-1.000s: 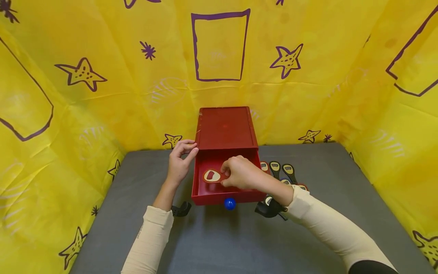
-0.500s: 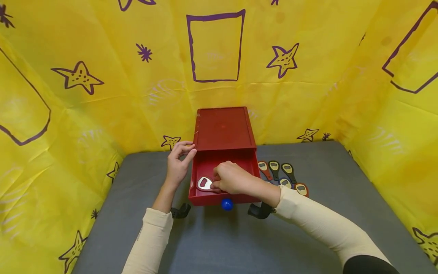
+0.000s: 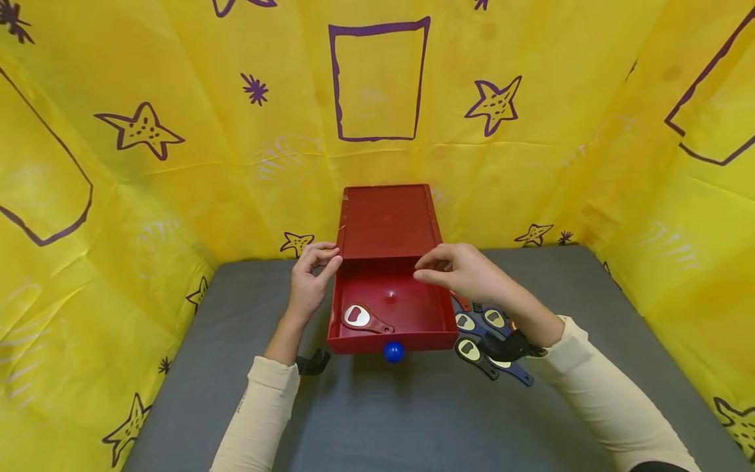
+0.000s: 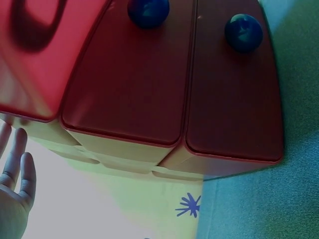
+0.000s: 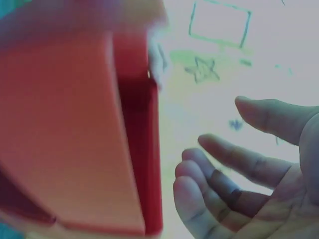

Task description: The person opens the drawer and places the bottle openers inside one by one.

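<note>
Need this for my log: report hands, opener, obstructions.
Left hand beside red drawer unit. Right hand empty, near open top drawer. Red-handled bottle opener in drawer, front left. Nothing visibly blocking it.

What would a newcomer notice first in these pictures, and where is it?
Probably the bright yellow backdrop with purple drawings, which rises behind and beside the grey table. Next comes the red drawer, pulled open at the centre of the head view, with a blue knob on its front and one bottle opener lying inside, near the front left.

Draped booth (image 3: 678,210) — yellow sheeting (image 3: 206,177), grey tabletop (image 3: 377,426)
</note>
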A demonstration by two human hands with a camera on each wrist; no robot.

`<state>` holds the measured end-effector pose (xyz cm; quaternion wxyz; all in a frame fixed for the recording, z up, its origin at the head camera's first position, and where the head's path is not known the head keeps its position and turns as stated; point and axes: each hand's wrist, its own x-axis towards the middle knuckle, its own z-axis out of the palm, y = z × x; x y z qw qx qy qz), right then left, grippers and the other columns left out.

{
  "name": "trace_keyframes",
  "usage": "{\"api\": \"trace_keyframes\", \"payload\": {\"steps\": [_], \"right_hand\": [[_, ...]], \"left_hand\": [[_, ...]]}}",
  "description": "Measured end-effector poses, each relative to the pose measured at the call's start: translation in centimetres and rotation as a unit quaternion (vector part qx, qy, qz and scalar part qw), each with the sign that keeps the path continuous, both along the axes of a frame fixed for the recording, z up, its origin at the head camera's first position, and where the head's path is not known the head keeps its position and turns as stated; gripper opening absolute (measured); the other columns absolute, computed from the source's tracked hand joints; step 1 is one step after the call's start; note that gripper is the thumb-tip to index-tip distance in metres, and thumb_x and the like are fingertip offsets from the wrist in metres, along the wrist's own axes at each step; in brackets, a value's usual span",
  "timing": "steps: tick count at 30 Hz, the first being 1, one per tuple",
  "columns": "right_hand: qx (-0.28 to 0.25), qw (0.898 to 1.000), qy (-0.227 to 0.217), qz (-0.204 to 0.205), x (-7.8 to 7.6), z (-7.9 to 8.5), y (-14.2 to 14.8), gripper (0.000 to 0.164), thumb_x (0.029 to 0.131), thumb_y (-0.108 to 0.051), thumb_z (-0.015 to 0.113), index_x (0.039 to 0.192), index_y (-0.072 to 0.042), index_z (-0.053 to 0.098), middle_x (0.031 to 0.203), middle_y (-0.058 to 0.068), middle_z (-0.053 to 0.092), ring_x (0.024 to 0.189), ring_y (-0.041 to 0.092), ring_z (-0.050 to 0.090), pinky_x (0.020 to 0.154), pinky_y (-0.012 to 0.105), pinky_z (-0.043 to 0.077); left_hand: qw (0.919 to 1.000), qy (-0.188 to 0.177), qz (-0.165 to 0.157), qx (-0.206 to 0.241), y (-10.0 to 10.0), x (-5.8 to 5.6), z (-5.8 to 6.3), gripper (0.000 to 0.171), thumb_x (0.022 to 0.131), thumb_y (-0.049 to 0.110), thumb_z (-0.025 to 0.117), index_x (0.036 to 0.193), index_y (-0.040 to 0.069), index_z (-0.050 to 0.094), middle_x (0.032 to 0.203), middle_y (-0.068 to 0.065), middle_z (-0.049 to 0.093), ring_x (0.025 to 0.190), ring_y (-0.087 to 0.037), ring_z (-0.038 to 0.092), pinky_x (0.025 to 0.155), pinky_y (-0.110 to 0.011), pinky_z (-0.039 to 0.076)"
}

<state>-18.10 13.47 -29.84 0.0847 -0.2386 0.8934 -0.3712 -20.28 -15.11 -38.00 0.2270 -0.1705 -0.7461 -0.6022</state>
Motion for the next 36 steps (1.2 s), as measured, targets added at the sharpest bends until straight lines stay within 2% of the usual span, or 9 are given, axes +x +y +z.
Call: {"api": "trace_keyframes", "payload": {"steps": [4,7,14,23,29,33,36], "right_hand": [[-0.032,0.998,-0.051,-0.019,-0.8,-0.7,3.0,0.031,0.094,-0.028,0.064,0.114,-0.005,0.070,0.103,0.011,0.072,0.083,0.020,0.062,0.070,0.029,0.051],[-0.044,0.996,-0.067,-0.040,-1.3,-1.4,4.9,0.033,0.094,-0.029,0.064,0.114,-0.003,0.069,0.099,0.011,0.071,0.078,0.018,0.061,0.066,0.027,0.052],[-0.034,0.993,-0.060,-0.091,-2.3,-3.8,8.1,0.034,0.095,-0.032,0.063,0.110,-0.002,0.070,0.084,0.004,0.064,0.074,0.017,0.056,0.065,0.026,0.050],[0.028,0.991,-0.050,-0.120,-3.3,-7.9,11.0,0.042,0.097,-0.036,0.059,0.114,0.002,0.068,0.082,0.006,0.066,0.073,0.017,0.057,0.065,0.028,0.050],[0.024,0.988,-0.049,-0.144,-3.6,-9.8,11.9,0.040,0.098,-0.031,0.058,0.114,0.005,0.066,0.073,0.004,0.060,0.066,0.017,0.053,0.058,0.027,0.046],[0.019,0.986,-0.055,-0.154,-3.9,-11.2,12.3,0.038,0.098,-0.026,0.058,0.113,0.008,0.065,0.077,0.005,0.064,0.065,0.016,0.054,0.058,0.028,0.047],[0.016,0.982,-0.074,-0.173,-4.1,-12.5,12.6,0.035,0.098,-0.023,0.059,0.113,0.009,0.065,0.080,0.011,0.065,0.066,0.019,0.054,0.059,0.030,0.047]], "left_hand": [[1.0000,-0.001,0.001,-0.003,0.0,0.0,0.0,0.020,0.088,-0.004,0.066,0.104,-0.015,0.066,0.115,-0.032,0.058,0.101,-0.002,0.054,0.083,-0.016,0.049],[1.0000,0.001,0.000,-0.004,0.0,0.1,0.0,0.020,0.088,-0.003,0.066,0.104,-0.014,0.066,0.114,-0.032,0.058,0.101,-0.002,0.054,0.083,-0.015,0.049],[0.9999,0.011,0.000,-0.002,0.0,0.0,-0.2,0.019,0.087,-0.005,0.066,0.102,-0.016,0.066,0.113,-0.034,0.058,0.100,-0.003,0.055,0.082,-0.013,0.050],[0.9998,0.016,0.000,-0.011,0.1,0.1,-0.1,0.019,0.087,-0.005,0.066,0.102,-0.016,0.065,0.113,-0.035,0.058,0.095,-0.002,0.056,0.081,-0.009,0.049],[0.9999,0.008,0.000,-0.015,0.0,0.1,0.2,0.020,0.088,-0.003,0.066,0.103,-0.015,0.066,0.114,-0.033,0.058,0.095,-0.001,0.056,0.082,-0.012,0.049],[0.9999,0.004,0.001,-0.013,0.0,0.0,0.3,0.019,0.088,-0.003,0.066,0.103,-0.015,0.066,0.115,-0.033,0.058,0.096,-0.002,0.056,0.082,-0.013,0.049],[0.9999,0.003,0.000,-0.010,0.0,0.0,0.3,0.019,0.088,-0.003,0.066,0.103,-0.015,0.066,0.115,-0.033,0.058,0.096,-0.001,0.056,0.082,-0.013,0.049]]}}
